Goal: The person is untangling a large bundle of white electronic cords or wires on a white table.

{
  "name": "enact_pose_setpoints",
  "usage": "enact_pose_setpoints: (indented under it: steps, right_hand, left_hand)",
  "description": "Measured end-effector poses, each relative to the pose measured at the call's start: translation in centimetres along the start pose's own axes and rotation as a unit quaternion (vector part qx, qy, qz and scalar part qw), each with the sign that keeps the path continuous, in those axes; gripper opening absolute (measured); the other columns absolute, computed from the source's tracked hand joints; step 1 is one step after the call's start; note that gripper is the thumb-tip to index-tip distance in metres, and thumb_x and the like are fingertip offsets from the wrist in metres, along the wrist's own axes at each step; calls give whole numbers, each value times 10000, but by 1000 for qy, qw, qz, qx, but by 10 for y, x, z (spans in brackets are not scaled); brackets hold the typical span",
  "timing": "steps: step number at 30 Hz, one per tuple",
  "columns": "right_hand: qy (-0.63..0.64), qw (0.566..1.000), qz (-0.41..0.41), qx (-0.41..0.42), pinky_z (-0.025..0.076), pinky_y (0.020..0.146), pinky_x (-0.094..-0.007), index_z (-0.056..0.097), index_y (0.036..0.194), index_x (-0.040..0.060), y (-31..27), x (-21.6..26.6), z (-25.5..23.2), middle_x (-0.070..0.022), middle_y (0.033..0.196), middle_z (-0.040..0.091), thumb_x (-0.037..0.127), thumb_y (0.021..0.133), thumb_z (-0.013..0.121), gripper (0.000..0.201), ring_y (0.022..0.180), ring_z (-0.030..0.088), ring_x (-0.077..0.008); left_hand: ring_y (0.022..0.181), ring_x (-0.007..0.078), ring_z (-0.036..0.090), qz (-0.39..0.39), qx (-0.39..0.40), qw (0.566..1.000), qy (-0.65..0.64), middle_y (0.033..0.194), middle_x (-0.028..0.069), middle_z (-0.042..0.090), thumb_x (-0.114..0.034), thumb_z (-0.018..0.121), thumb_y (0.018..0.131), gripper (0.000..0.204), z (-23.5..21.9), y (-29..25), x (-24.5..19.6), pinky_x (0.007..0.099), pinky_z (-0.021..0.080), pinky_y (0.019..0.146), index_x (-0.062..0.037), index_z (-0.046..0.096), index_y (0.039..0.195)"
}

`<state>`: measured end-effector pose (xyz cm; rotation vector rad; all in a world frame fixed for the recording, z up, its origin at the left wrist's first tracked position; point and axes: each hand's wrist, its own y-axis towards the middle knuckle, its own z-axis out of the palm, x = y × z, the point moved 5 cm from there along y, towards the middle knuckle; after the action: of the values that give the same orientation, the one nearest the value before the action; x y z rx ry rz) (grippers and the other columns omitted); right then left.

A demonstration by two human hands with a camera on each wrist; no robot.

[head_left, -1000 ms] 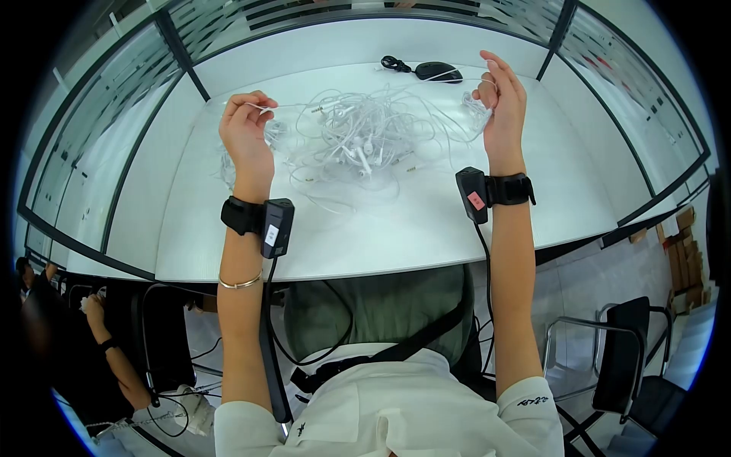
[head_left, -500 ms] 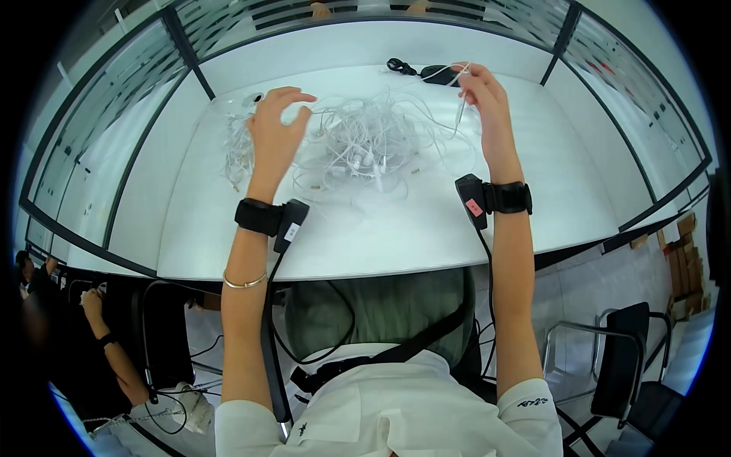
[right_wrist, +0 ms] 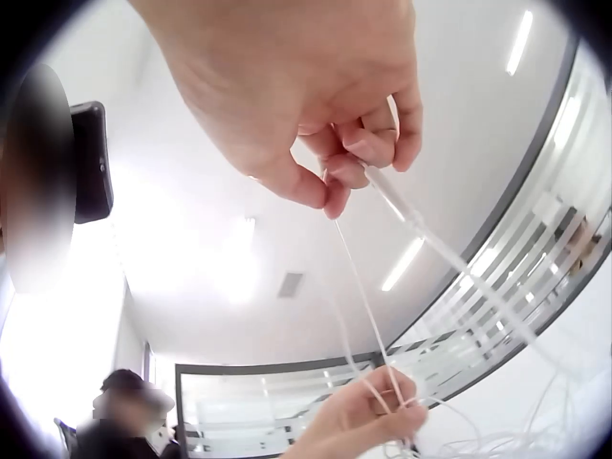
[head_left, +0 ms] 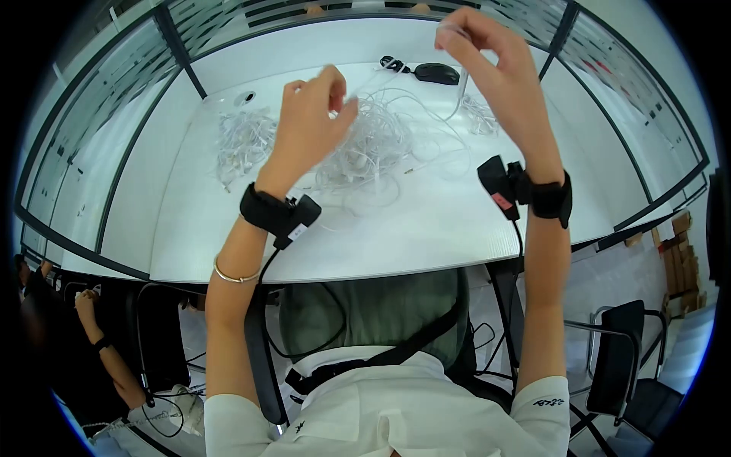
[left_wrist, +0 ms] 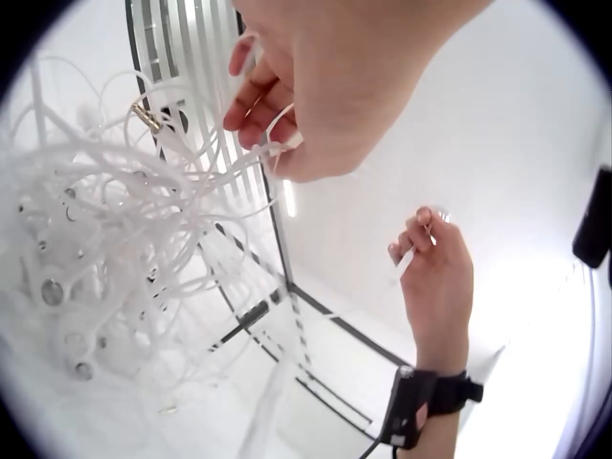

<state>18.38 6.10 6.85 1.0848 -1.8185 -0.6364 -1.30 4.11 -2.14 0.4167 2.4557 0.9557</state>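
A tangled heap of white earphones (head_left: 373, 145) lies on the white desk (head_left: 396, 236), with gold plugs at some cable ends. My left hand (head_left: 308, 126) is over the heap's left side; the left wrist view shows its thumb and fingers pinching thin white cable (left_wrist: 277, 148). Raised higher, at the far right, my right hand (head_left: 499, 72) pinches another part of an earphone cable. In the right wrist view, a thin strand (right_wrist: 363, 287) runs from these fingertips down to the left hand, and a thicker white piece (right_wrist: 392, 201) hangs beside it.
A second heap of white cables (head_left: 247, 141) lies at the desk's left, a small bundle (head_left: 480, 114) at the right. A black mouse (head_left: 436, 73) with a coiled cord sits at the back. Partitions (head_left: 129, 160) enclose the desk; another person's arm (head_left: 110, 350) shows at lower left.
My right hand has risen and moved toward the back, lifting cable with it. My left hand has moved right, from beside the left heap to over the middle one.
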Motion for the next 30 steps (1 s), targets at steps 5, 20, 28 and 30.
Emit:
enact_pose_setpoints:
  steps: [5, 20, 28, 30]
  right_hand:
    - [-236, 971, -25, -2, 422, 592, -257, 623, 909, 84, 16, -2, -9, -17, 783, 612, 304, 890, 530, 240, 656, 530, -121]
    - [-244, 941, 224, 74, 450, 601, -270, 667, 819, 100, 13, -154, 16, -46, 731, 665, 454, 858, 487, 399, 595, 577, -147]
    - [292, 921, 255, 41, 485, 624, -245, 649, 925, 48, 48, -109, 6, -79, 819, 680, 538, 951, 337, 581, 721, 644, -183]
    - [322, 909, 263, 20, 493, 645, -265, 643, 960, 23, 53, -102, 12, -85, 873, 682, 565, 953, 273, 657, 793, 653, -195]
  left_hand:
    - [601, 92, 503, -41, -23, 990, -131, 639, 30, 553, -158, 559, 894, 174, -21, 36, 31, 226, 404, 562, -6, 634, 854]
    - [636, 77, 522, 35, -149, 978, -139, 692, 14, 593, -179, 539, 914, 230, -103, 65, 71, 212, 425, 623, 2, 672, 864]
    - [915, 131, 560, -84, 196, 943, -254, 934, 8, 616, -222, 550, 891, 162, -13, -7, 73, 270, 397, 808, -71, 608, 901]
    - [1013, 184, 535, -67, 206, 956, -197, 1055, 59, 572, -222, 611, 850, 242, -2, -21, 59, 295, 392, 887, -54, 564, 1019]
